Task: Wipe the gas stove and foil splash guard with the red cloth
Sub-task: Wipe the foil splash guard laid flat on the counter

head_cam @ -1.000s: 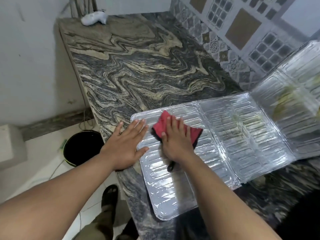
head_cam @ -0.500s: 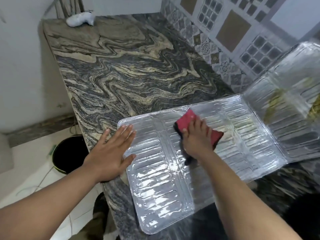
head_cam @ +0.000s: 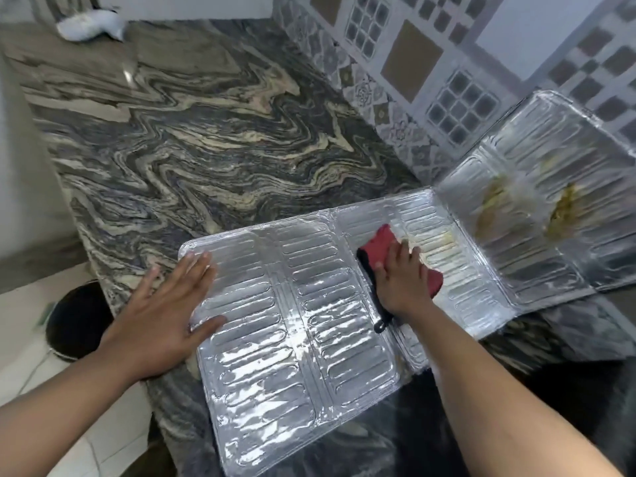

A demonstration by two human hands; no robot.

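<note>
While we looked down from the head camera, we saw the foil splash guard (head_cam: 296, 325) lying flat on the wavy grey stone counter (head_cam: 192, 146). Its far right panel (head_cam: 537, 215) tilted up against the tiled wall (head_cam: 413, 63). That panel had yellow-brown smears (head_cam: 561, 211) on it, and a paler smear (head_cam: 437, 246) lay on the flat panel next to it.

The left hand (head_cam: 161, 321) was open and flat, with straight fingers pressing on the left edge of the foil. Its palm lay on the counter beside the foil.

The right hand (head_cam: 402, 280) was also flat, with its fingers spread, pressing the red cloth (head_cam: 382, 246) down on the foil. The cloth sat on the middle-right panel, just left of the pale smear. A dark edge of the cloth and a small black loop (head_cam: 380, 325) stuck out near the wrist.

At the far corner of the counter lay a white thing (head_cam: 89, 25), too blurry to name. Down on the floor to the left stood a black bucket (head_cam: 79, 321).

We could not see any writing or labels anywhere. We could not pick out the gas stove in this view.
</note>
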